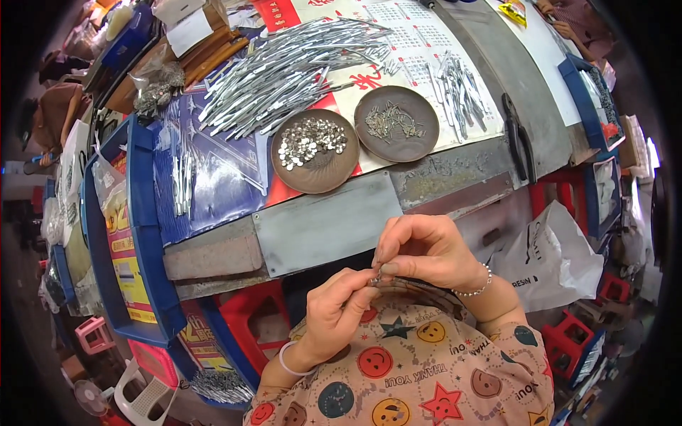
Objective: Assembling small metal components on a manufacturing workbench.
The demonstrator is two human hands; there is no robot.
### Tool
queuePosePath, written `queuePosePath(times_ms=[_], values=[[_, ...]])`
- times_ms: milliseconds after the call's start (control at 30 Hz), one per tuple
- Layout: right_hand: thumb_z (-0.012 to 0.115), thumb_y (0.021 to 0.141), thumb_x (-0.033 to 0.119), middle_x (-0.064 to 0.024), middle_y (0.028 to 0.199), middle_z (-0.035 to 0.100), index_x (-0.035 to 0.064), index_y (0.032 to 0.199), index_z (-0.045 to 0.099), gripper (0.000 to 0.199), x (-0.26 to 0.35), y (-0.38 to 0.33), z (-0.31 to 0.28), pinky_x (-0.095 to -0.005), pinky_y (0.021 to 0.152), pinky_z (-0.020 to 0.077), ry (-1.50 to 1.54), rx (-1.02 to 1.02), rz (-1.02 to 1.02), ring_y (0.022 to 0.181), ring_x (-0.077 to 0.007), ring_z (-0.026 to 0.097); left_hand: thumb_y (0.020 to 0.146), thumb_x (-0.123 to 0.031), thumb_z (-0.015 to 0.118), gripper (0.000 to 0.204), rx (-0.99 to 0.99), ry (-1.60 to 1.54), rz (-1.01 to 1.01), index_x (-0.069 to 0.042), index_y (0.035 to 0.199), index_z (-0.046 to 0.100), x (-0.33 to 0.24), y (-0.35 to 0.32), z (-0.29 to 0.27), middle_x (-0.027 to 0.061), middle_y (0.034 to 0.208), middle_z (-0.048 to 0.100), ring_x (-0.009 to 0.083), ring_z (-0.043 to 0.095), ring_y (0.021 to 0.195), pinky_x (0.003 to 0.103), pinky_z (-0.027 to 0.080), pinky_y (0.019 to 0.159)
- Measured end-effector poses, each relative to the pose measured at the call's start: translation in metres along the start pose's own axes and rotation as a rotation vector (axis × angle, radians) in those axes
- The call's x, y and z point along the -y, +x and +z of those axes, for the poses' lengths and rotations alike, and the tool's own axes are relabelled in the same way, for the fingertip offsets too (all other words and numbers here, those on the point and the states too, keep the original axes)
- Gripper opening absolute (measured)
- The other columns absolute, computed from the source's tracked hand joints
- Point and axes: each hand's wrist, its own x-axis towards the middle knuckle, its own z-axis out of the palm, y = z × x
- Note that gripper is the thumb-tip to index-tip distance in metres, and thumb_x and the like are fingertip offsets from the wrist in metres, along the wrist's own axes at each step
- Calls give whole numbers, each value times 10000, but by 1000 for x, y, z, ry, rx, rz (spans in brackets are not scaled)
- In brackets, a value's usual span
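Note:
Close in front of my body, my left hand pinches a small silver metal piece between thumb and fingertips. My right hand meets it there, its thumb and forefinger pressed together at the same spot; what it grips is too small to make out. Beyond the hands lies a bare grey metal plate at the bench edge. Behind that stand a brown dish of small shiny round metal pieces and another brown dish with thin wire-like pins.
A large heap of silver metal strips covers the far bench, with a smaller pile at right. Black-handled pliers lie near the right edge. A blue tray stands at left, a white plastic bag at right. Another person's hand shows far right.

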Motion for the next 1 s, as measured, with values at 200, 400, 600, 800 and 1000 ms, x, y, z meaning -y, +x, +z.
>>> queuePosePath(times_ms=[200, 400, 600, 800, 1000], values=[[614, 853, -23, -70, 896, 605, -29, 992, 552, 152, -3, 1, 1, -239, 715, 516, 12, -24, 8, 796, -104, 601, 870, 9, 570, 188, -9, -15, 19, 34, 1053, 608, 0, 0, -1, 95, 836, 633, 135, 588, 645, 228, 461, 567], [612, 851, -32, -76, 895, 610, -24, 996, 538, 163, -3, 1, 5, -241, 717, 518, 64, -59, 46, 796, -106, 605, 873, 15, 563, 186, -7, -36, 33, 33, 1053, 608, 2, 1, -2, 88, 838, 634, 122, 589, 640, 224, 464, 556], [605, 854, -37, -60, 897, 607, -19, 983, 541, 145, -7, 1, 8, -235, 698, 510, 8, -52, 17, 778, -94, 591, 866, 5, 576, 173, -16, -7, 51, 40, 1033, 609, 7, 0, -5, 108, 807, 618, 153, 576, 618, 246, 456, 549], [650, 777, -36, -88, 782, 596, 7, 894, 595, 137, -3, 3, 20, -276, 601, 473, -683, 3, -289, 686, -204, 594, 853, -10, 597, 163, -124, 155, 206, 40, 1008, 609, 15, 1, -3, 124, 761, 602, 210, 581, 611, 268, 458, 546], [648, 779, -31, -89, 784, 595, 2, 895, 590, 134, -16, -1, 24, -277, 597, 475, -688, -54, -290, 667, -202, 580, 818, -10, 634, 207, -156, 217, 243, 28, 1021, 614, 16, -2, -5, 116, 734, 598, 239, 586, 589, 298, 467, 520]])
